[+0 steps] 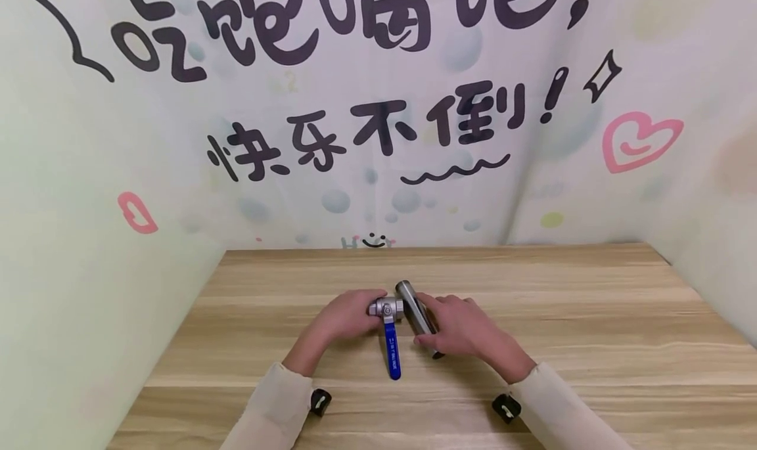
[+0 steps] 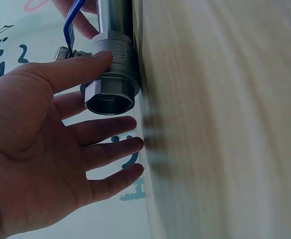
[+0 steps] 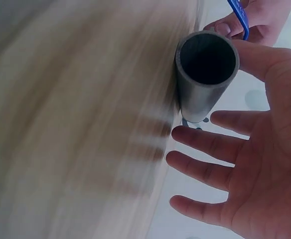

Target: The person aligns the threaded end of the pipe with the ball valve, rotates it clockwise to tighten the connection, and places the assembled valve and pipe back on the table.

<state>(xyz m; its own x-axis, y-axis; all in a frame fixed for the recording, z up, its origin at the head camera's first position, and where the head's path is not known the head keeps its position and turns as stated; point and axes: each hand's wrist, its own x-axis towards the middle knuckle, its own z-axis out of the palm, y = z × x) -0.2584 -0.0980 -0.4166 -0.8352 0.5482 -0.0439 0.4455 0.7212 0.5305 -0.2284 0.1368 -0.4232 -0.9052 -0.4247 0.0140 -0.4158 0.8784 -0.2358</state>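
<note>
Valve (image 1: 388, 309) of silvery metal, blue-levered, pinched in left hand's grip (image 1: 351, 315), hollow grey metal tube (image 1: 414, 311) alongside, right hand's grip (image 1: 460, 324) wide against it.

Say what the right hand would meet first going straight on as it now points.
Likely the metal pipe, which lies directly before the right hand in the head view; whether they touch is unclear.

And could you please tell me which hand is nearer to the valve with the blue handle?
Left: the left hand holds the valve at one end. The right hand touches the metal tube, which lies between that hand and the valve.
</note>
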